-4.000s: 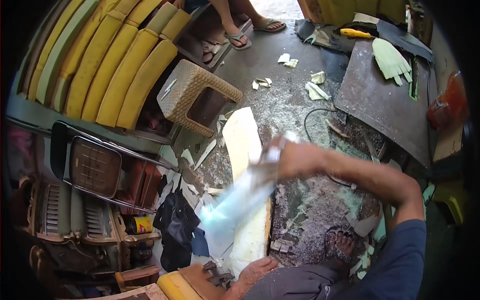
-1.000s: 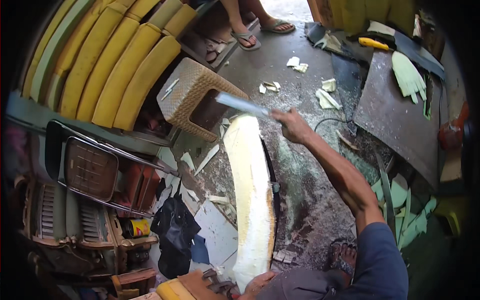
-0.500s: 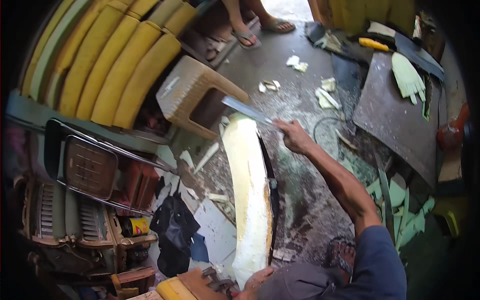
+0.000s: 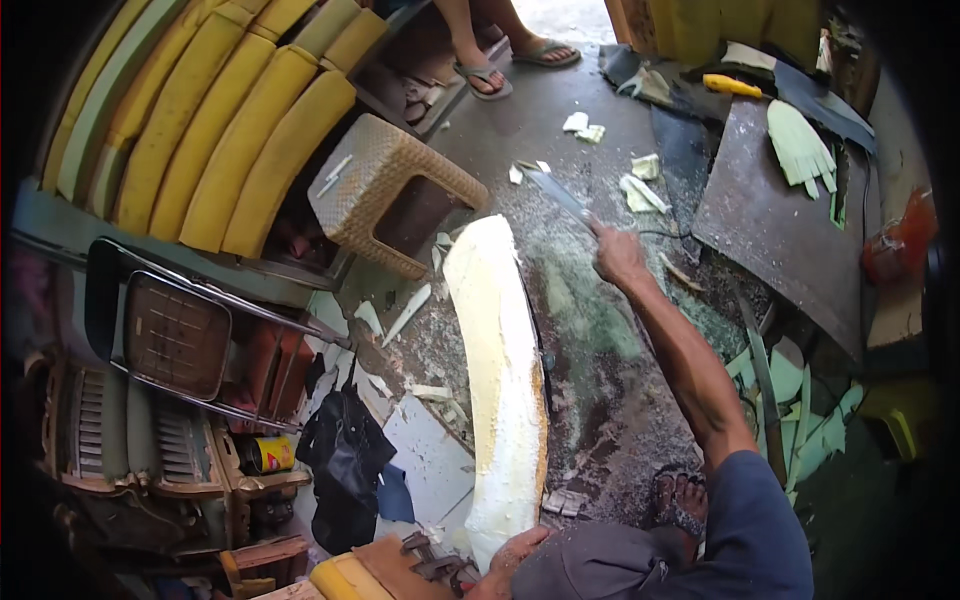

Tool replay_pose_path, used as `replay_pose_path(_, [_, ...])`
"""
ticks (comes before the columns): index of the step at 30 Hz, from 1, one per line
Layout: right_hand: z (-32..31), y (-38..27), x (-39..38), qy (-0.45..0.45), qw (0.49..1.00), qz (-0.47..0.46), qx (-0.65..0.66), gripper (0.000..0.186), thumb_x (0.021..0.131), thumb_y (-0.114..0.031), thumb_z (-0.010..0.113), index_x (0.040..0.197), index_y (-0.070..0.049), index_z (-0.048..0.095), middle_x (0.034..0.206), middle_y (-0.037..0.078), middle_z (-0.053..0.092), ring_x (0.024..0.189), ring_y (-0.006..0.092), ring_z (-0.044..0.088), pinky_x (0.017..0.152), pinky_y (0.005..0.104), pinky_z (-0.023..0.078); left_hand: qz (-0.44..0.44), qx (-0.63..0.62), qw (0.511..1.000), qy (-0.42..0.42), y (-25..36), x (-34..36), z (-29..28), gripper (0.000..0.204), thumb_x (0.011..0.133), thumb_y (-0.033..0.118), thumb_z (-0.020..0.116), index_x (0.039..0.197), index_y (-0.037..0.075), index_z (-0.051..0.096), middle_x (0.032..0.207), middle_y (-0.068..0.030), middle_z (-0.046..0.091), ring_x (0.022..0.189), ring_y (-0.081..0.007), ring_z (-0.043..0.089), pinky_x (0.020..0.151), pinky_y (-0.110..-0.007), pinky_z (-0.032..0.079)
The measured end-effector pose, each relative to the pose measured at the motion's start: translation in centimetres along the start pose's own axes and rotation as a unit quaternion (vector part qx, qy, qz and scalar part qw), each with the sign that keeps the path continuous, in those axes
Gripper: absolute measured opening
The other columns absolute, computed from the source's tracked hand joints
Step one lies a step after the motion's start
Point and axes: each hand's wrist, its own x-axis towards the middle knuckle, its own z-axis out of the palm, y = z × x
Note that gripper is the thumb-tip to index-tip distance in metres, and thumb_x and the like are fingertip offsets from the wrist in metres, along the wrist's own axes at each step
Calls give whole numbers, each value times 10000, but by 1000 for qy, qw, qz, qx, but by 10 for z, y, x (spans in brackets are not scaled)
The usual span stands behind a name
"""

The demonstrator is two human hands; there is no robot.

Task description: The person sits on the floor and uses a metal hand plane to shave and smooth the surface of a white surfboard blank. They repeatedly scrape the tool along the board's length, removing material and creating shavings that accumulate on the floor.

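A long, curved strip of cream-coloured foam [image 4: 497,370] stretches from my lap toward the middle of the floor, its rough side edge brownish. My left hand [image 4: 515,560] grips its near end, partly hidden by the foam and my knee. Out beyond the far end, to the right, my right hand [image 4: 620,255] is closed round a knife [image 4: 558,195] with a long flat blade. The blade points up and to the left, apart from the foam. A dark strip shows along the foam's right side.
A woven-pattern plastic stool [image 4: 375,190] stands past the foam, with yellow foam pads [image 4: 285,150] stacked behind it. Foam scraps [image 4: 642,193] litter the floor. At right lies a dark board [image 4: 780,220] with a glove [image 4: 800,148]. Another person's sandalled feet [image 4: 545,53] are at the top.
My right hand has moved right and slightly away, carrying the knife off the foam's far end; the blade now tilts more steeply. My left hand keeps its hold on the foam.
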Motion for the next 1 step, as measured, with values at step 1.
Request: replay_pose_path(1, [-9,-2,2,19,999,-6,-26,350,961,-198,591,1269,-46,659,1050,306,714,990,447,702,923,583,533,6,4,1000,-1,-4,-16,-9,214,985,201,594,1185,127,610,1085,-90,640,1061,-209,618,955,-303,472])
